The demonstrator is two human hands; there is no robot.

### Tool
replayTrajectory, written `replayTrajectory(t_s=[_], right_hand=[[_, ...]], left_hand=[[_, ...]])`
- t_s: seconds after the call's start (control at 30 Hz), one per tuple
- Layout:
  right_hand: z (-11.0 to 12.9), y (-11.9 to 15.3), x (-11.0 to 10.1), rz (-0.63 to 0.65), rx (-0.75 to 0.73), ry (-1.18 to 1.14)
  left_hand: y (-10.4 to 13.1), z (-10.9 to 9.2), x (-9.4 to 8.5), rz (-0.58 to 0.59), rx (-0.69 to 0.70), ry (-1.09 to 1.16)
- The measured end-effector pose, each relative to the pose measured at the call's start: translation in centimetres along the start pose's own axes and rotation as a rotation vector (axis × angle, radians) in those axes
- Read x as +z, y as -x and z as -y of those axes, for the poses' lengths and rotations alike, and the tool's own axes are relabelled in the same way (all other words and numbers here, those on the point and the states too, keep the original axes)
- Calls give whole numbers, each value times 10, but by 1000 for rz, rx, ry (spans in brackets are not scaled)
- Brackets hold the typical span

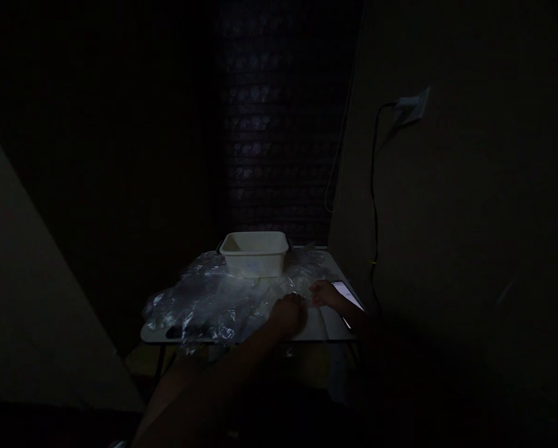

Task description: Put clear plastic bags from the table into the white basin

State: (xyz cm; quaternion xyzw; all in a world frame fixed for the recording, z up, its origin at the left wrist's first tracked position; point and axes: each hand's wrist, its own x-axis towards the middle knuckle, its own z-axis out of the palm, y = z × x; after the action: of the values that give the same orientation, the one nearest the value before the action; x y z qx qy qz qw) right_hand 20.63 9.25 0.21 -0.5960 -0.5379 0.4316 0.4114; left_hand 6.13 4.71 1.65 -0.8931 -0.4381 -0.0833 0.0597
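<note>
A crumpled clear plastic bag (208, 295) is spread over much of a small folding table. Over the table's front right part, my left hand (288, 314) is closed on part of this plastic. Just right of it, my right hand (324, 292) pinches the plastic too, its fingers bent toward the left hand; the dim light hides the fingertips. A white plastic basin (255, 264) with dark side handles stands upright at the back, on the plastic. Beside my right wrist lies a phone (347, 295) with a lit screen, partly covered by my forearm.
The pale tabletop (155, 336) has a dark handle slot near its front left corner. A wall socket (412, 107) on the right has a plug and a black cable (373, 186) hanging down beside the table. Dark blinds (255, 124) stand behind. The room is very dim.
</note>
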Motion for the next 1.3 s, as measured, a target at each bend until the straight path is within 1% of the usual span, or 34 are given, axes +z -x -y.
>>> replayTrajectory(t_s=[0.07,0.13,0.23,0.3,0.37,0.43,0.53,0.67,0.8,0.9,1.03,1.13,1.23,1.3], right_hand=[[-2,1,0,-7,-9,-2],[-1,1,-1,-25,-30,14],[2,5,-5,-58,-51,41],[3,11,-9,-98,-109,171],[3,19,-12,-125,-220,411],[1,28,-13,-104,-336,640],[-2,40,-9,-33,-404,787],[-1,52,-2,-41,-447,929],[-2,60,4,1,-522,1036],[-10,63,8,10,-553,1133],[-26,63,11,-23,-580,1217],[-33,61,9,-32,-612,1231],[-32,60,7,-37,-636,1228],[-30,60,7,-25,-660,1218]], left_hand=[[-4,4,9,12,-64,33],[-5,5,14,9,-95,42],[-8,6,17,-14,-120,34],[-12,8,16,-32,-136,42],[-17,11,15,-33,-129,80],[-23,14,14,-29,-93,145],[-30,19,14,-44,-47,245],[-34,24,19,-66,-78,281],[-34,30,23,-52,-96,266],[-32,31,21,-51,-79,250],[-25,25,21,-30,23,177],[-17,19,24,49,74,56],[-11,17,28,124,44,-21],[-9,17,29,137,38,-38]])
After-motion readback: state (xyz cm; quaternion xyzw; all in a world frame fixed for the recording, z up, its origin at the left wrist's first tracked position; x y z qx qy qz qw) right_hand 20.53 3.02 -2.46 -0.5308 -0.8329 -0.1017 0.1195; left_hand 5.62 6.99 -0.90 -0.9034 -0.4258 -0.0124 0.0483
